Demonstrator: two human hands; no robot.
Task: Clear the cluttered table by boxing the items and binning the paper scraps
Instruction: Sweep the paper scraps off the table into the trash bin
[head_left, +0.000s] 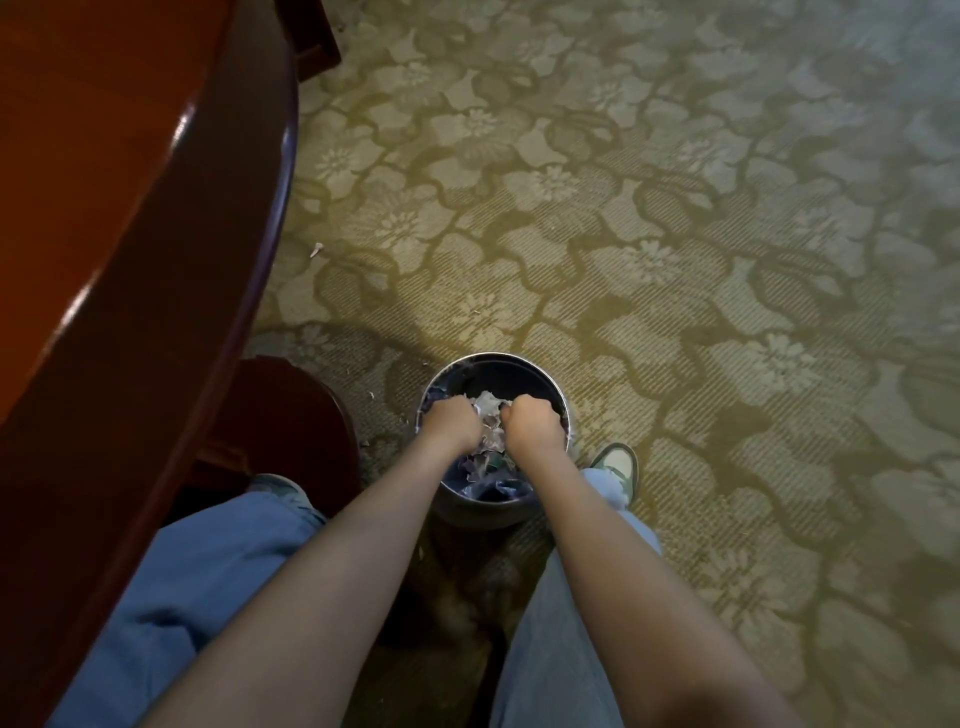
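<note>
The step in hand looks like the binning of the paper. In the lower middle of the frame, a round dark metal bin (496, 356) stands on the green floral-patterned carpet (649, 218), and both hands are down inside its mouth. The left hand (451, 423) and the right hand (535, 422) sit side by side, close but not touching. Each is bunched into a fist with the fingers curled under onto the pale crumpled paper scraps (487, 404), which show between the knuckles and heap up inside the bin. Whether the hands are dropping the scraps or packing them down cannot be told.

Both forearms run straight down from the bottom of the frame, almost parallel, with the backs of the hands facing up. They pass between the knees of the blue jeans (208, 571).

The next move likely calls for letting go, lifting the hands out and returning to the reddish-brown polished wooden surface (104, 156) at the left of the frame. A small pale fleck (315, 251) on the carpet beside it may be a stray scrap to collect.
</note>
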